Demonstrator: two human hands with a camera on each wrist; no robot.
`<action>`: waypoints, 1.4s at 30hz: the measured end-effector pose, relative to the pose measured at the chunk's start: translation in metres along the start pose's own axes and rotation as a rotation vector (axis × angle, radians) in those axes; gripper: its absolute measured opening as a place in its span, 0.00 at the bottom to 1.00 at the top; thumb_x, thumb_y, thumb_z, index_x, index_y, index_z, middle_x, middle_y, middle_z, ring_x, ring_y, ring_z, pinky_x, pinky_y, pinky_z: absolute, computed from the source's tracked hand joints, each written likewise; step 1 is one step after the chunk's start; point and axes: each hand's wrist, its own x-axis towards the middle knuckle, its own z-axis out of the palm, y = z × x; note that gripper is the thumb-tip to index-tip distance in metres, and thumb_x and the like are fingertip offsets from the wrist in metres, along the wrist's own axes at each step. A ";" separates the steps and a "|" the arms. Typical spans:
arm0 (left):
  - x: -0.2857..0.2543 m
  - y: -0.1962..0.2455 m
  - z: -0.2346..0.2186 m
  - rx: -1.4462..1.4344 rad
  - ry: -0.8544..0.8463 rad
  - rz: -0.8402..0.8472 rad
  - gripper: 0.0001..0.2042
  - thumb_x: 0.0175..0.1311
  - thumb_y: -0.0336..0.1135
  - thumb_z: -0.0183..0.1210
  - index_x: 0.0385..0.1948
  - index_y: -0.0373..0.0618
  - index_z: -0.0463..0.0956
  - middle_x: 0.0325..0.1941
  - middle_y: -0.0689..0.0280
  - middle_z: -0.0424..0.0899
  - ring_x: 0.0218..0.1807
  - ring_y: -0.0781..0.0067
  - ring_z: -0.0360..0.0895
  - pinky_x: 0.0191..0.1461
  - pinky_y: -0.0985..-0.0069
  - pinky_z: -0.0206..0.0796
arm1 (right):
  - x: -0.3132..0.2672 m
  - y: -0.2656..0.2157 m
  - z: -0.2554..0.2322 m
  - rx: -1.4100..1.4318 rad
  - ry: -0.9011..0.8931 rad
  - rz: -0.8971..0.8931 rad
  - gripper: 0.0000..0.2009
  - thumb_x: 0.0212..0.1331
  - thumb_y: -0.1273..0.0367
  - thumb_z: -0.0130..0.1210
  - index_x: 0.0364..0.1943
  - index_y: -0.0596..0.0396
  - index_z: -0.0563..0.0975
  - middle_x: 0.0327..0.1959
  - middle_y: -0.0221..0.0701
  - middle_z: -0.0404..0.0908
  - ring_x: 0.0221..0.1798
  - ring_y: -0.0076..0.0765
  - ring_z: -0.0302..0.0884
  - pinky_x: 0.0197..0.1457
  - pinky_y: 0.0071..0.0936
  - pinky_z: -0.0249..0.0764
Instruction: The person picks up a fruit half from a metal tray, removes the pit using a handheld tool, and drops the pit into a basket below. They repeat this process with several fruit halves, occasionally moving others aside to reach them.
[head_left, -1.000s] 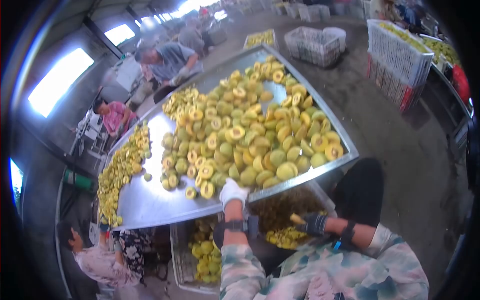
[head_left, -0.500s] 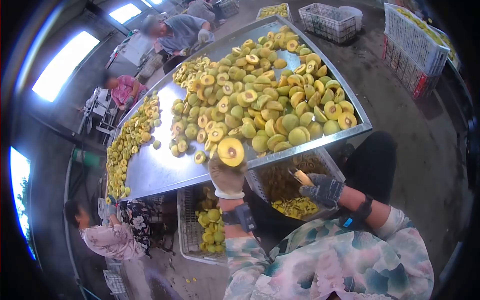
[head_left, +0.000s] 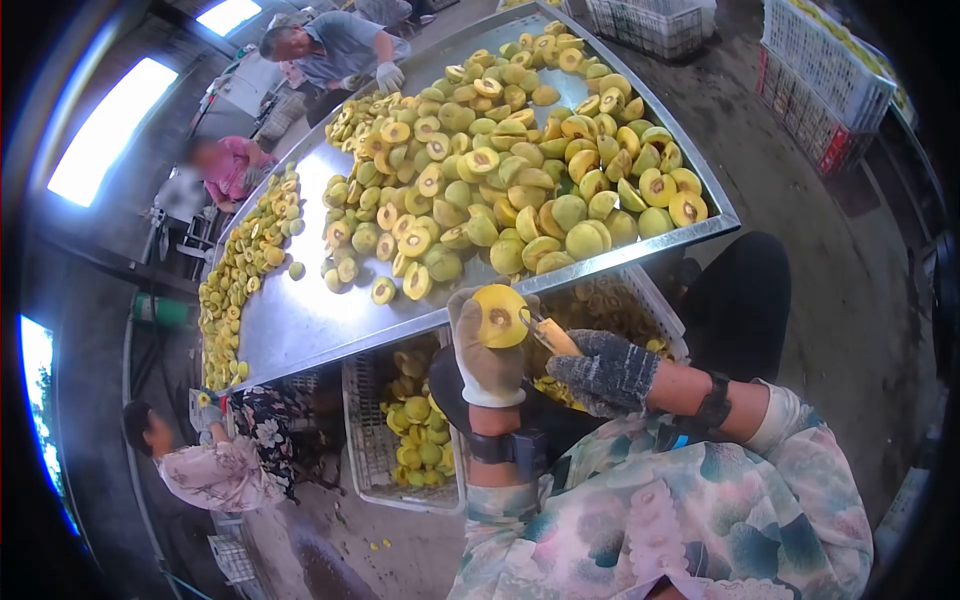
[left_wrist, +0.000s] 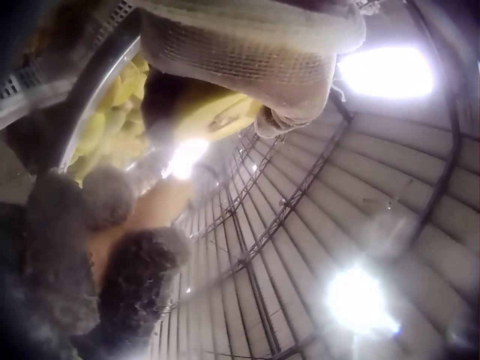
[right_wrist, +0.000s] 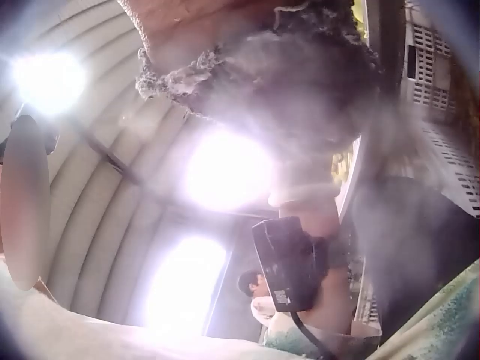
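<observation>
My left hand [head_left: 488, 368], in a pale glove, holds a yellow peach half [head_left: 492, 304] with its cut face and brown centre upward. My right hand [head_left: 608, 372], in a dark grey knit glove, grips a small wooden-handled tool [head_left: 558, 338]. The tool's thin metal tip overlaps the right side of the cut face. In the left wrist view the pale glove's fingers [left_wrist: 247, 64] curl round the peach half [left_wrist: 221, 118], the tool's handle [left_wrist: 161, 204] below it. Blur covers the right wrist view, where the grey glove [right_wrist: 277, 90] hides the tool.
Just beyond my hands stands a metal table [head_left: 300, 330] heaped with peach halves [head_left: 470, 170]. Below its edge are a crate [head_left: 360, 450] of fruit and another crate [head_left: 655, 300] under my hands. Other people [head_left: 215, 470] work along the left side; stacked crates [head_left: 820, 90] stand right.
My left hand has come back from the heap with a peach half and drawn it nearer. The right hand has lifted and moved left, bringing the tool to the fruit.
</observation>
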 end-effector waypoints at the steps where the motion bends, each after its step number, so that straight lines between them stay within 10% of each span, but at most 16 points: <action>1: -0.001 0.000 0.003 0.001 0.001 -0.005 0.16 0.68 0.45 0.43 0.47 0.42 0.65 0.42 0.53 0.74 0.36 0.55 0.77 0.44 0.65 0.72 | 0.001 0.004 -0.001 0.004 0.002 0.003 0.13 0.60 0.62 0.52 0.45 0.51 0.71 0.18 0.23 0.70 0.13 0.18 0.64 0.14 0.16 0.59; 22: -0.026 -0.014 0.045 0.347 0.087 0.294 0.32 0.56 0.64 0.49 0.53 0.51 0.55 0.55 0.57 0.66 0.41 0.53 0.76 0.43 0.62 0.76 | -0.011 0.000 0.002 0.417 -0.091 0.049 0.11 0.61 0.60 0.52 0.40 0.51 0.69 0.16 0.25 0.70 0.11 0.21 0.65 0.11 0.18 0.60; 28: -0.027 0.006 0.040 0.181 -0.021 -0.006 0.36 0.57 0.68 0.43 0.60 0.55 0.49 0.58 0.56 0.64 0.50 0.47 0.73 0.43 0.58 0.75 | -0.009 0.004 -0.005 0.198 -0.136 -0.021 0.12 0.61 0.60 0.51 0.42 0.51 0.70 0.17 0.24 0.70 0.13 0.20 0.66 0.13 0.16 0.60; 35: -0.033 -0.012 0.053 0.339 -0.068 0.393 0.31 0.64 0.59 0.43 0.61 0.52 0.47 0.64 0.54 0.53 0.57 0.45 0.67 0.50 0.56 0.72 | -0.006 0.009 0.004 0.220 -0.100 -0.151 0.14 0.60 0.60 0.52 0.46 0.51 0.70 0.20 0.24 0.72 0.16 0.17 0.66 0.16 0.14 0.61; 42: -0.036 0.005 0.054 0.226 -0.120 0.140 0.33 0.59 0.63 0.45 0.61 0.57 0.48 0.66 0.59 0.54 0.63 0.47 0.60 0.55 0.47 0.67 | 0.004 0.011 -0.019 -0.109 -0.188 -0.313 0.14 0.61 0.61 0.50 0.44 0.54 0.72 0.24 0.26 0.73 0.21 0.19 0.67 0.21 0.20 0.64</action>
